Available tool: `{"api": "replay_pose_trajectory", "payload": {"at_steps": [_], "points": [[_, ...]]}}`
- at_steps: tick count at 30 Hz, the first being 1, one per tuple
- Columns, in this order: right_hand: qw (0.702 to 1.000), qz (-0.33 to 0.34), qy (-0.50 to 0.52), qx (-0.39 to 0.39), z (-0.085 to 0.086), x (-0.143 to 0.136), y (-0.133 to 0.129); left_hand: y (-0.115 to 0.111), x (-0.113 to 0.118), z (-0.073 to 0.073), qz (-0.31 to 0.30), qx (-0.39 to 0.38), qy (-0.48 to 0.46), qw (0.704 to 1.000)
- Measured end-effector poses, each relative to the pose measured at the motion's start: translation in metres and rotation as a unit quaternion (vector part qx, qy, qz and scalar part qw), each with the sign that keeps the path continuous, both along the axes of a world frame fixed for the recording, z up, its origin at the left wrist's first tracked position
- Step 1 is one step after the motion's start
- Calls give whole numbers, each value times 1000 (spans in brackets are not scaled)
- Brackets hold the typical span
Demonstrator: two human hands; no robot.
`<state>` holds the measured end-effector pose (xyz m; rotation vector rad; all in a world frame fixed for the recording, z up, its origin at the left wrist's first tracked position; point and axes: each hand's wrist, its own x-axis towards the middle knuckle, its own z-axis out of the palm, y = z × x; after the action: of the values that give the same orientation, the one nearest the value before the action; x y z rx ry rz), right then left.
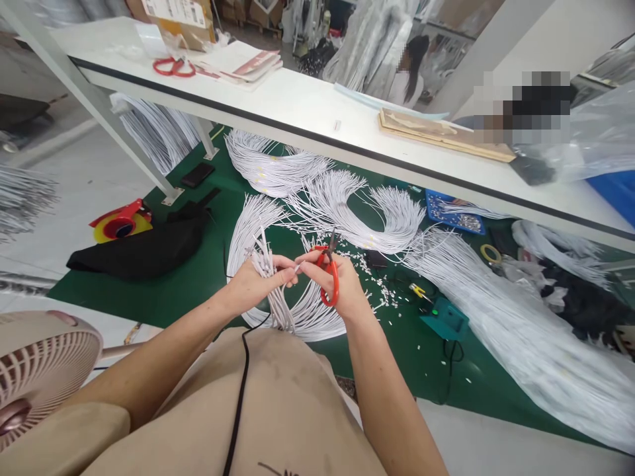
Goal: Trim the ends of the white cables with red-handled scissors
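Observation:
My left hand is closed around a bundle of white cables, whose ends stick up above the fingers while the rest hangs down toward my lap. Red-handled scissors hang in my right hand, blades pointing away from me. The thumbs and fingertips of both hands meet at a small white cable end, too small to make out clearly. Beneath the hands, a loop of white cables lies on the green mat. Small white clippings are scattered just beyond my right hand.
A white shelf runs across above the table, holding another pair of red scissors and a wooden board. More cable bundles lie behind. A teal device stands right, a tape dispenser left, a fan near left. Two people sit beyond.

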<state>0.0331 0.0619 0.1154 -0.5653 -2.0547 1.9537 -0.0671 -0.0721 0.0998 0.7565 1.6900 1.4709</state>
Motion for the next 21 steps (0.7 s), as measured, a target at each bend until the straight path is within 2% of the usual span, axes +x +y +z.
{"api": "replay_pose_trajectory", "payload": {"at_steps": [3, 5, 8, 11, 13, 16, 19, 21], "points": [[1000, -9, -2, 2, -7, -1, -2, -1, -1, -2, 3, -5, -7, 1000], [999, -34, -5, 32, -10, 0, -7, -1, 0, -3, 19, -7, -3, 1000], [984, -105, 1, 141, -10, 1, -21, 2, 2, -2, 71, -9, 6, 997], [968, -119, 31, 220, -6, 2, -33, 5, 5, 0, 113, -12, 14, 993], [969, -146, 42, 193, -4, 2, -35, 7, 6, 0, 117, -20, 25, 993], [973, -206, 27, 97, -8, -1, -28, 8, 5, -3, 113, -32, 45, 992], [992, -124, 14, 21, -15, -5, -19, 7, 2, -6, 108, -17, 44, 993], [995, -97, 13, 7, -21, -7, -16, 5, -2, -8, 85, -4, 16, 996]]}}
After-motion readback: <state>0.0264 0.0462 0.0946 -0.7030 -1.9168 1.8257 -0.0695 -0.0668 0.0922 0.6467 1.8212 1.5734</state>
